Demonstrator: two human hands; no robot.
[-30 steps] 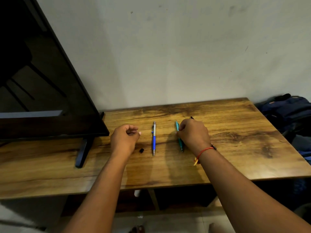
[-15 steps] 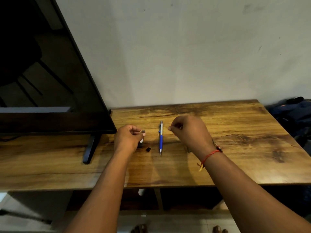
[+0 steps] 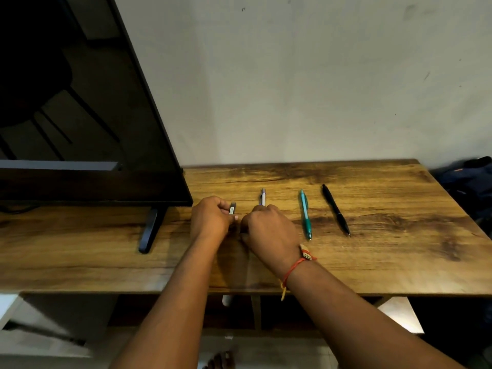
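While a silver stick (image 3: 232, 209) is pinched betw. thumb & curled fingers of the left hand (image 3: 210, 221), just above the table (image 3: 372, 262), the job is judged barely begun. The right hand (image 3: 270, 235) is curled down beside it, over the blue pen (image 3: 263, 197); whether anything is gripped can't be told. A teal pen (image 3: 305, 214) & black pen (image 3: 336, 209) are laid untouched to the right, a TV (image 3: 80, 129) at far left.

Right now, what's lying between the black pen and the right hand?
The teal pen lies there, between the black pen and the right hand; the head view shows it.
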